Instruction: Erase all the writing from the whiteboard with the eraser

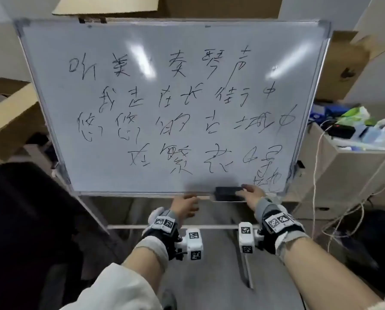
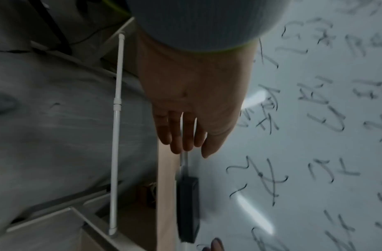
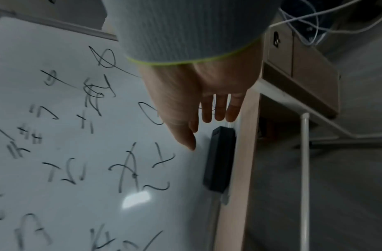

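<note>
The whiteboard [image 1: 120, 166] stands on a frame, covered with several rows of black handwriting [image 1: 171, 113]. A black eraser [image 1: 227, 193] lies on the ledge at the board's bottom edge, right of centre. My right hand [image 1: 243, 191] reaches its right end with straight fingers. In the right wrist view the right hand [image 3: 205, 134] is spread just short of the eraser [image 3: 220, 159], not closed round it. My left hand [image 1: 191, 204] hangs by the ledge left of the eraser, holding nothing. Its fingers [image 2: 177, 142] lie straight along the ledge, and the eraser [image 2: 188, 208] lies beyond them.
Open cardboard boxes [image 1: 10, 121] stand at the left. A box with gadgets and white cables [image 1: 348, 157] crowds the board's right side. The stand's white crossbar [image 1: 218, 226] runs below my wrists. A dark bulky shape [image 1: 23, 220] fills the lower left.
</note>
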